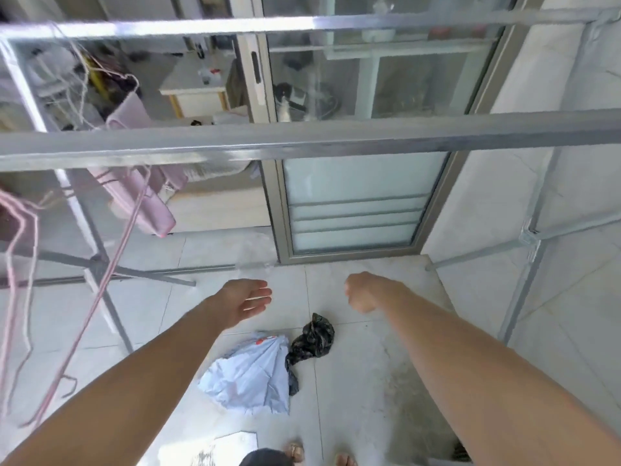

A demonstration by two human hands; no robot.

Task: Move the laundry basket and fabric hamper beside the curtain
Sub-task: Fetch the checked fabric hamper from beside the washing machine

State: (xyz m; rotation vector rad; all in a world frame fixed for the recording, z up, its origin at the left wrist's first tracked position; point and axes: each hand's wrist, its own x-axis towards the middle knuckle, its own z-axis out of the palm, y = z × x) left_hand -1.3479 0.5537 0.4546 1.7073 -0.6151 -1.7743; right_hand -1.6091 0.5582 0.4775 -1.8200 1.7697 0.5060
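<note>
No laundry basket, fabric hamper or curtain can be made out in the head view. My left hand (247,299) reaches forward over the tiled floor with the palm up, fingers straight and apart, holding nothing. My right hand (361,292) is stretched out beside it, fingers curled into a loose fist with nothing visible in it. Both hands hover above the floor in front of a sliding glass door (353,203).
A metal drying rack (302,142) crosses the view at chest height, its legs at left and right. Pink hangers (20,264) dangle at left. A light blue cloth (250,378) and a dark crumpled bag (312,339) lie on the floor. My sandalled feet (295,452) show at the bottom.
</note>
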